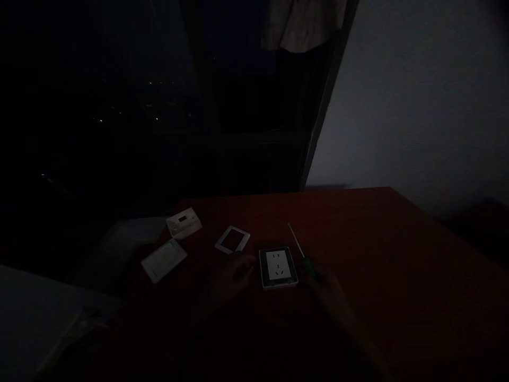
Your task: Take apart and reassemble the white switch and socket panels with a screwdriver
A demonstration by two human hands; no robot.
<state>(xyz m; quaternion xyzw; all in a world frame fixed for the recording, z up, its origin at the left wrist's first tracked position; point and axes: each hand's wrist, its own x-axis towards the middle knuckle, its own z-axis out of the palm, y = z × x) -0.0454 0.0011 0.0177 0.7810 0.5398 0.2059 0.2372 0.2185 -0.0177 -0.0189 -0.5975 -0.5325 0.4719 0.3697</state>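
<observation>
In the dim head view a wall socket [278, 265] with a white centre and dark surround lies face up on the table. To its right, my right hand [326, 289] is closed round the green handle of a screwdriver [297, 241], whose shaft points away from me to the upper left. My left hand [233, 276] is at the socket's left, apart from it, with fingers curled together; what they hold, if anything, is too dark to make out. Just beyond that hand lies a white square frame [222, 245].
A white mounting box [185, 224] and a white rectangular plate [164, 260] lie near the left edge of the reddish table [358, 223]. Behind is a dark window [159, 132] with cloth [304, 26] hanging at the top. A pale wall [417, 106] stands at right.
</observation>
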